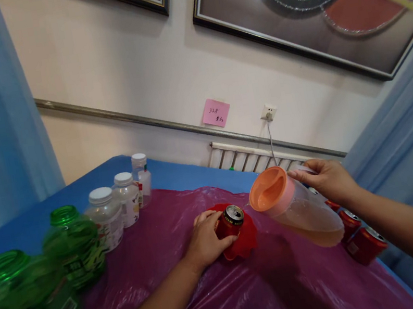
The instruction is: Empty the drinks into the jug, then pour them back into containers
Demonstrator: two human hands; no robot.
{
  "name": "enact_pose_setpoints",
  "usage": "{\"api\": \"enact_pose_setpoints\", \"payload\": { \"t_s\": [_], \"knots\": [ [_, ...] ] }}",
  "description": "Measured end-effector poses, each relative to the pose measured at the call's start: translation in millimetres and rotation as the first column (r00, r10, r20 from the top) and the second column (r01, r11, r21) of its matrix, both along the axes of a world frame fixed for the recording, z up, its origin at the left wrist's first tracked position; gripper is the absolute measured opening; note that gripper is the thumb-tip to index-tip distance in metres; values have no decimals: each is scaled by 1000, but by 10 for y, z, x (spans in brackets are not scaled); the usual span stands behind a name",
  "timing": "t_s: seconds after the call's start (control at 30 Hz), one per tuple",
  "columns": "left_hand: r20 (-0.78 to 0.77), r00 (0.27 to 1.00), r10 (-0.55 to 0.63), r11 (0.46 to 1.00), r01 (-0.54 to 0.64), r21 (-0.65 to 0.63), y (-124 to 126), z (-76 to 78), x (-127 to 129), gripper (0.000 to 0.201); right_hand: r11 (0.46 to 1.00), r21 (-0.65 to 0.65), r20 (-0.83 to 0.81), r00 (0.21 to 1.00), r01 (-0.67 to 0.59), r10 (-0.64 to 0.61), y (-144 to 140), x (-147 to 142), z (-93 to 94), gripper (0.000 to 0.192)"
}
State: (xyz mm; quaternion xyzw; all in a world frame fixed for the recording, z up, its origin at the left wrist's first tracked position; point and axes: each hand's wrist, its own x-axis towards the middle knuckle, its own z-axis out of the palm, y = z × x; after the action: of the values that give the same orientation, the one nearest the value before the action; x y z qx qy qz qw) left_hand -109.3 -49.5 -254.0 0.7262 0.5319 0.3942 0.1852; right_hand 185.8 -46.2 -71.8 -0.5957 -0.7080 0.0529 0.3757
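My left hand (204, 242) is wrapped round a dark red drink can (228, 226) with an opened top. Under the can lies a bright red piece with a wavy edge (250, 242), partly hidden by the can and fingers. To the right, my right hand (325, 179) grips the handle of a clear plastic pitcher (308, 216) with an orange lid (268, 190). The pitcher is tilted left above the table, its lid toward the can, with brownish liquid inside. A thin trace of liquid seems to show between lid and can.
Two green wide-mouthed jars (73, 245) and several clear bottles with white caps (109, 221) line the left side. Several red cans (365, 245) stand at the right, behind the pitcher. Purple plastic sheeting (139, 271) covers the blue table (172, 173). Behind is a radiator (230, 157).
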Motion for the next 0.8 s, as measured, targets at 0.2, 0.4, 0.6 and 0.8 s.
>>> {"api": "enact_pose_setpoints", "payload": {
  "t_s": [0.2,0.4,0.6,0.8],
  "knots": [
    [-8,1000,-2,1000,2,-13,-10,23,4,56,994,-106,-42,999,-15,11,28,15,2,58],
    [-4,1000,9,999,-9,-39,-14,29,13,60,995,-96,-29,1000,-13,10,51,32,-28,60],
    [-6,1000,-1,1000,1,-20,-17,38,13,58,993,-120,-48,999,-23,17,45,18,-45,59],
    [-1,1000,3,1000,-3,-10,0,1,11,59,994,-104,-83,996,-33,25,37,-19,-73,59]
  ]
}}
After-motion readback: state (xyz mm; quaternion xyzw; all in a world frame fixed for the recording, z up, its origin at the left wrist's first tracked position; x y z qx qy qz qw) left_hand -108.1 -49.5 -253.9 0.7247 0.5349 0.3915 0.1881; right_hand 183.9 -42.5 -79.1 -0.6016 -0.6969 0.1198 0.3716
